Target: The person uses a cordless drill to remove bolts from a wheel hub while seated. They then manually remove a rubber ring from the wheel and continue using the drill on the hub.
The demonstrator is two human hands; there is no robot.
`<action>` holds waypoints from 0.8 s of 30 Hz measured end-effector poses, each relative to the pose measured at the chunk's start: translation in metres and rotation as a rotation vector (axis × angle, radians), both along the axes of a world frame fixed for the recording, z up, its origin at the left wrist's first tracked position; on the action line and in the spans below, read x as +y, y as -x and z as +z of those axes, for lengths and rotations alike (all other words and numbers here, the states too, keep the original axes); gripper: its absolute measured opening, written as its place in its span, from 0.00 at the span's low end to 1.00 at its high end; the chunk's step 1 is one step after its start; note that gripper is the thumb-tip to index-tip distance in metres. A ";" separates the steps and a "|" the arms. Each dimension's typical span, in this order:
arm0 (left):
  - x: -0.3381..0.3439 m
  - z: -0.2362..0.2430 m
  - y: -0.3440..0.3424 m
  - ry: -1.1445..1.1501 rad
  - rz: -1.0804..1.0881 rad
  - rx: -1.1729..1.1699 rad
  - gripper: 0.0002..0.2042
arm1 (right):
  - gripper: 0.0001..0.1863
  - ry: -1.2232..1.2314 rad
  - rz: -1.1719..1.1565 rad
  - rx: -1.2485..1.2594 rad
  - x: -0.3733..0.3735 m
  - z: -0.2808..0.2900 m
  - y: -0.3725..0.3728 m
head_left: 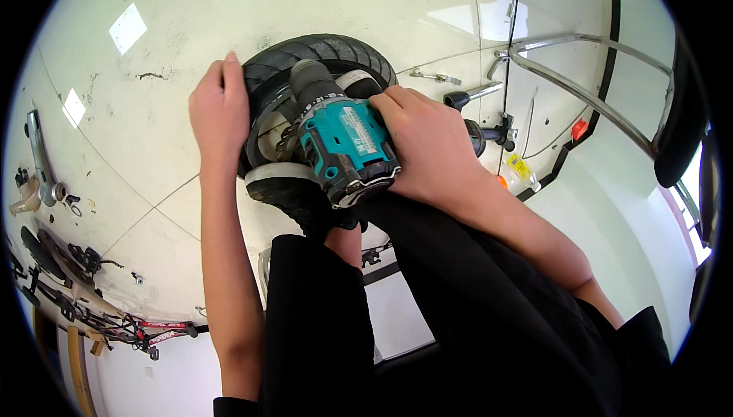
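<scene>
A small wheel with a black tyre [328, 45] lies on the floor in front of me. At its left edge is my left hand [220, 108], its fingers curled round the tyre. My right hand [427, 142] grips a teal and black cordless drill [343, 138] from the right. The drill lies over the wheel's middle with its black chuck pointing away from me, and hides much of the rim and hub. A black shoe with a pale toe [284, 184] is against the wheel's near left side.
Right of the wheel lie a wrench [437, 77], a chrome tube with a black end [473, 95] and a clear bottle with a yellow label [521, 169]. A chrome chair frame [565, 74] stands beyond. Bicycle frames [164, 331] and a metal crank-like part [47, 165] lie at left.
</scene>
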State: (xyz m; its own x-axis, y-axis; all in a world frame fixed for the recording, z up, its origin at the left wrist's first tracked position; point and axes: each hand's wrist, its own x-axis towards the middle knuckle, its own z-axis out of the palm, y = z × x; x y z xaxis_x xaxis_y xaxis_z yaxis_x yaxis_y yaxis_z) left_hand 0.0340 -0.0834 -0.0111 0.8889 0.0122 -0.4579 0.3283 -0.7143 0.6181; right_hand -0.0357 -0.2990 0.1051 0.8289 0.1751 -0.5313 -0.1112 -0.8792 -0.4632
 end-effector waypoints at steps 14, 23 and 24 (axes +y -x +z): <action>-0.001 -0.023 0.004 -0.079 -0.107 -0.233 0.21 | 0.27 0.060 -0.022 0.182 0.012 0.008 -0.015; -0.003 -0.023 0.001 -0.097 -0.121 -0.198 0.21 | 0.30 -0.026 -0.045 0.114 0.004 0.004 -0.013; -0.002 -0.023 0.000 -0.094 -0.121 -0.208 0.21 | 0.31 -0.051 -0.050 0.049 0.003 0.002 -0.010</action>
